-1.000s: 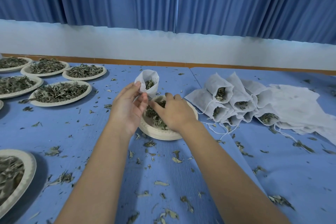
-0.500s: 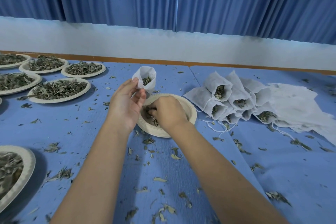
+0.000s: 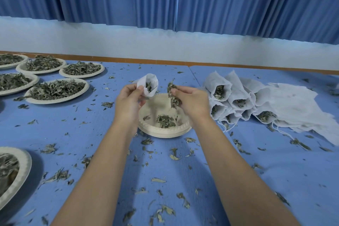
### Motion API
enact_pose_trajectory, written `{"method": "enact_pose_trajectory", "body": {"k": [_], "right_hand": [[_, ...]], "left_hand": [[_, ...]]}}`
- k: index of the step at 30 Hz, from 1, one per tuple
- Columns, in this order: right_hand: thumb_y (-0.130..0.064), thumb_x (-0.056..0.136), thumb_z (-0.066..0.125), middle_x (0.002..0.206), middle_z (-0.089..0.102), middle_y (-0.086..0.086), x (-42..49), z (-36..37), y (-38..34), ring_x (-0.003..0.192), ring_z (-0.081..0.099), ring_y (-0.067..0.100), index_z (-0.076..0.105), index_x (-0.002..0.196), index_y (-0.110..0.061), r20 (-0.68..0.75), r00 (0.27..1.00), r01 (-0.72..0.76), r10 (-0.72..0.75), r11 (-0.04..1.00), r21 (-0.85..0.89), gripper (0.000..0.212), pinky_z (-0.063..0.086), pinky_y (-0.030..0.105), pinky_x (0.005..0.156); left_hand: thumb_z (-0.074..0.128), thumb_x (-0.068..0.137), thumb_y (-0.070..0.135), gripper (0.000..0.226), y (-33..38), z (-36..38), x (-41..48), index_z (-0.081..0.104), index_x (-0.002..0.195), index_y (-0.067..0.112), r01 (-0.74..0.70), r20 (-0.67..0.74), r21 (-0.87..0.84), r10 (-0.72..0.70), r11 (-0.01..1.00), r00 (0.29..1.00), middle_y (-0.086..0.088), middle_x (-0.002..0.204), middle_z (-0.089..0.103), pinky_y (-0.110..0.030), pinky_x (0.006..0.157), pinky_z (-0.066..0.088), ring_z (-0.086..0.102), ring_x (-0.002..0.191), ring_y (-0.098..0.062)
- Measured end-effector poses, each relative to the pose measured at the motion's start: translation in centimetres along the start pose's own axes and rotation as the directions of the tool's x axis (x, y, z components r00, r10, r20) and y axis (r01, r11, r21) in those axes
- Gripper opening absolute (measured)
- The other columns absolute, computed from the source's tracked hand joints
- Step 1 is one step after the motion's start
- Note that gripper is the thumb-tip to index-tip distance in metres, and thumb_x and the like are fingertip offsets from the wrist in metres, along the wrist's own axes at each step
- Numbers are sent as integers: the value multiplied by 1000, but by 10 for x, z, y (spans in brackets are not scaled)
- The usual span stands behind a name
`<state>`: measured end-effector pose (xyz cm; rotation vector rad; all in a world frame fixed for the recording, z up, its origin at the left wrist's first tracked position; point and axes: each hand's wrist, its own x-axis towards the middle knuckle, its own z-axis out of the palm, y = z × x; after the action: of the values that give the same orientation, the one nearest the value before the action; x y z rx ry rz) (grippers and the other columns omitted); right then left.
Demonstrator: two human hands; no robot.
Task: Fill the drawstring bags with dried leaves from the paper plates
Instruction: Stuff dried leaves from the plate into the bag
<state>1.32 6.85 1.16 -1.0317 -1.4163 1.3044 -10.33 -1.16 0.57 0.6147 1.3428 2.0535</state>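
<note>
While left hand [image 3: 128,100] pinches bag [image 3: 149,84] mouth-rightward; right hand [image 3: 190,102] grips leaves [image 3: 172,93].

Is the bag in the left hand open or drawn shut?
Open: the bag gapes at its mouth, leaves showing inside; the left hand grips its side.

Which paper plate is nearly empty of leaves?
The plate below the left hand and right hand holds only a small leaf clump; the left-side plates are heaped.
</note>
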Motion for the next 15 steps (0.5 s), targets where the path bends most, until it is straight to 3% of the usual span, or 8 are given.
{"method": "enact_pose_trajectory", "body": {"k": [3, 8, 10, 12, 15], "right_hand": [[-7, 79, 75, 86, 73, 5, 0, -6, -6, 85, 68, 19, 72, 88, -12, 90, 994, -73, 57, 982, 176, 11, 56, 36, 84], [-6, 81, 73, 67, 71, -7, -6, -7, -8, 63, 66, 5, 71, 80, -15, 273, 962, -15, -9, 996, 83, 9, 54, 16, 59], [-6, 81, 72, 73, 71, -2, -6, -5, -8, 66, 65, 7, 72, 83, -12, 283, 959, 9, -18, 999, 35, 6, 56, 20, 67], [-8, 80, 73, 83, 71, 6, -6, -2, -8, 76, 65, 13, 73, 90, -8, 236, 972, 33, -20, 998, -50, 10, 55, 32, 82], [-9, 79, 75, 91, 73, 11, -6, 2, -7, 88, 69, 23, 74, 95, -5, 155, 988, 12, 5, 994, -109, 16, 54, 43, 90]], "left_hand": [[52, 96, 9, 16, -4, 4, -1, 54, 83, 17, -39, 5, 117, 38, 992, 999, -1, 81, 60, -21, 72, 48, 58, 72, -11], [53, 92, 5, 16, -5, 10, -4, 55, 79, 13, -87, 49, 194, 79, 977, 996, -4, 71, 60, -25, 67, 40, 56, 69, -14], [53, 91, 3, 18, -5, 12, -6, 55, 76, 14, -92, 69, 187, 81, 978, 994, -1, 64, 60, -26, 65, 38, 56, 61, -9], [53, 89, 0, 22, -5, 13, -7, 54, 72, 14, -89, 85, 186, 74, 978, 994, 4, 57, 58, -25, 64, 38, 55, 57, -7], [52, 86, -4, 25, -6, 14, -9, 52, 67, 13, -114, 154, 201, 83, 973, 985, -4, 63, 52, -26, 66, 40, 50, 64, -17]]}}
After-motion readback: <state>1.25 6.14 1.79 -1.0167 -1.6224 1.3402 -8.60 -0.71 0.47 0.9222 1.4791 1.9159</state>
